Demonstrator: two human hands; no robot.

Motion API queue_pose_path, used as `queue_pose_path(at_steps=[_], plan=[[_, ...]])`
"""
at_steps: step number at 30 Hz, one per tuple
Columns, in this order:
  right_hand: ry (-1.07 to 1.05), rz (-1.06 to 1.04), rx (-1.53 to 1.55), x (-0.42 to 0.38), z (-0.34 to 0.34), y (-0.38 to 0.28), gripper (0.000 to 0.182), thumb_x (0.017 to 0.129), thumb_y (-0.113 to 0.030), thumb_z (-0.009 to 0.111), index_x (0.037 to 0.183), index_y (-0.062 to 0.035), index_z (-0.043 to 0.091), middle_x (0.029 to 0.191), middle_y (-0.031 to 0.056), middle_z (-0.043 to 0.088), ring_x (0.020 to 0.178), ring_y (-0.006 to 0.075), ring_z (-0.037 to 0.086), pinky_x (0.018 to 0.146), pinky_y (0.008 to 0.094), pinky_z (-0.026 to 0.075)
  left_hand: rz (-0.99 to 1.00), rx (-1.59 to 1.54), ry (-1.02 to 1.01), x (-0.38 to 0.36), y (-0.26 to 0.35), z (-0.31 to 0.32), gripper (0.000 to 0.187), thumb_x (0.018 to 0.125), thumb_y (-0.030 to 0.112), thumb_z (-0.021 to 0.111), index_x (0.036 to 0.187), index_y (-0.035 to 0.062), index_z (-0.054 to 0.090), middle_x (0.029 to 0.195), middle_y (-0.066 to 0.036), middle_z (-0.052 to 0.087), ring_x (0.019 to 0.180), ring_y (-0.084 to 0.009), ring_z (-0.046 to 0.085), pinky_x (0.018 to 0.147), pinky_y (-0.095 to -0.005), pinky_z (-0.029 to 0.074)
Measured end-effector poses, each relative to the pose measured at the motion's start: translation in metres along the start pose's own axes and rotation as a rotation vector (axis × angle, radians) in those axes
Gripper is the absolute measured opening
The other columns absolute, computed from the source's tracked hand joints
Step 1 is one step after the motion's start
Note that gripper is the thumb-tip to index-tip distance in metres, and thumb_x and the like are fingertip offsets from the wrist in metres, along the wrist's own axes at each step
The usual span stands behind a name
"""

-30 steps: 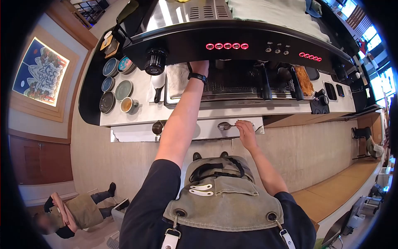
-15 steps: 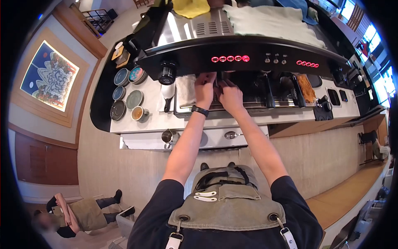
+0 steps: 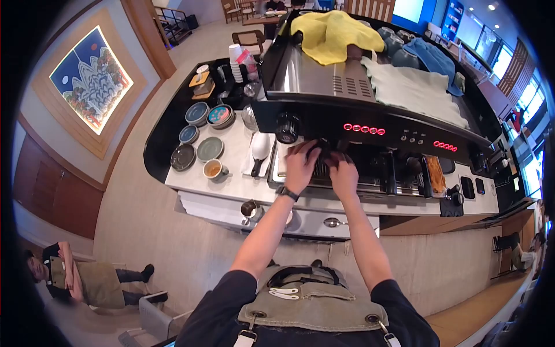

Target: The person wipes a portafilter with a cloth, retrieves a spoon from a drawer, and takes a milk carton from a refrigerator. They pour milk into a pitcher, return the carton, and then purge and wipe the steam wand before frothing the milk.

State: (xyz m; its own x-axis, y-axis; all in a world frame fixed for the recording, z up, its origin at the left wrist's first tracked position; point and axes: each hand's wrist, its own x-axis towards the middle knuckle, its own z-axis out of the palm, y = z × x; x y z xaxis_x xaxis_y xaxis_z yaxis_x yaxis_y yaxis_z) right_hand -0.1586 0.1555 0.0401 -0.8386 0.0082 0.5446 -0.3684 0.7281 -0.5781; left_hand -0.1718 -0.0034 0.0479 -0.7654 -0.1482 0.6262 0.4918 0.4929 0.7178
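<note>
Both hands are under the front panel of a black espresso machine (image 3: pixel 399 136), at its left end above the drip tray. My left hand (image 3: pixel 300 169), with a dark wristband, bends its fingers toward a dark part below the panel. Close beside it, my right hand (image 3: pixel 344 176) has its fingers curled in toward the same spot. What the fingers grip is dark and mostly hidden. Two black portafilter handles (image 3: pixel 390 176) hang further right. Left of my hands, a white scoop-like tool with a black handle (image 3: pixel 258 165) lies on a cloth.
Plates (image 3: pixel 210 149) and a cup of brown liquid (image 3: pixel 213 169) stand on the left counter. A metal pitcher (image 3: pixel 250 211) and a spoon (image 3: pixel 333 222) sit on the lower ledge. Yellow (image 3: pixel 329 34) and white cloths (image 3: pixel 410 87) cover the machine top. A person in an apron (image 3: pixel 92 277) sits lower left.
The camera has tilted up and turned, so the machine and counter appear lower and further right. My hands stay at the left end of the machine, with the fingers slightly shifted.
</note>
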Motion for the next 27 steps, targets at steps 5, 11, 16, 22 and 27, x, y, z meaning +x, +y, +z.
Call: queue_pose_path(at_steps=[5, 11, 16, 22, 27], plan=[[0.025, 0.268, 0.631, -0.010, -0.049, -0.075, 0.027, 0.097, -0.018, 0.075, 0.117, -0.0020, 0.066, 0.099, 0.0082, 0.072, 0.079, 0.0147, 0.067, 0.070, 0.0287, 0.055, -0.363, 0.649, -0.104, 0.003, -0.051, -0.053, 0.046, 0.089, 0.044, 0.073, 0.114, 0.0044, 0.072, 0.107, -0.018, 0.074, 0.103, -0.0376, 0.069, 0.089, -0.0517, 0.047], [-0.216, 0.734, 1.465, 0.037, -0.072, -0.196, 0.045, 0.106, -0.041, 0.059, 0.124, 0.0012, 0.060, 0.103, 0.0176, 0.072, 0.086, 0.0251, 0.073, 0.079, 0.0360, 0.060, -0.583, -0.042, -0.381, 0.025, -0.103, -0.072, 0.032, 0.090, 0.032, 0.073, 0.102, 0.0034, 0.067, 0.098, -0.013, 0.073, 0.088, -0.0299, 0.070, 0.078, -0.0411, 0.053], [-0.149, 0.624, 1.400, 0.049, -0.039, -0.202, 0.040, 0.103, -0.039, 0.064, 0.115, -0.0009, 0.057, 0.101, 0.0180, 0.071, 0.082, 0.0256, 0.073, 0.076, 0.0371, 0.060, -0.807, -1.103, 0.021, -0.004, -0.097, -0.171, 0.019, 0.096, 0.013, 0.065, 0.112, 0.0028, 0.061, 0.106, -0.010, 0.068, 0.092, -0.0225, 0.069, 0.080, -0.0391, 0.060], [0.215, -0.428, -0.687, 0.045, -0.035, -0.231, 0.023, 0.073, -0.011, 0.073, 0.094, -0.0142, 0.064, 0.097, 0.0075, 0.052, 0.095, 0.0277, 0.057, 0.077, 0.0399, 0.046, -0.940, -1.164, -0.110, -0.094, -0.111, -0.317, 0.047, 0.101, 0.018, 0.054, 0.141, -0.0061, 0.051, 0.133, -0.017, 0.065, 0.119, -0.0299, 0.066, 0.104, -0.0455, 0.054], [0.100, -0.288, -0.331, 0.039, -0.057, -0.230, 0.048, 0.080, -0.004, 0.071, 0.125, -0.0157, 0.063, 0.114, 0.0108, 0.055, 0.109, 0.0340, 0.057, 0.088, 0.0439, 0.050, -1.128, -1.264, 0.059, -0.147, -0.091, -0.368, 0.047, 0.100, 0.018, 0.056, 0.141, -0.0030, 0.052, 0.135, -0.017, 0.064, 0.121, -0.0305, 0.065, 0.105, -0.0468, 0.052]])
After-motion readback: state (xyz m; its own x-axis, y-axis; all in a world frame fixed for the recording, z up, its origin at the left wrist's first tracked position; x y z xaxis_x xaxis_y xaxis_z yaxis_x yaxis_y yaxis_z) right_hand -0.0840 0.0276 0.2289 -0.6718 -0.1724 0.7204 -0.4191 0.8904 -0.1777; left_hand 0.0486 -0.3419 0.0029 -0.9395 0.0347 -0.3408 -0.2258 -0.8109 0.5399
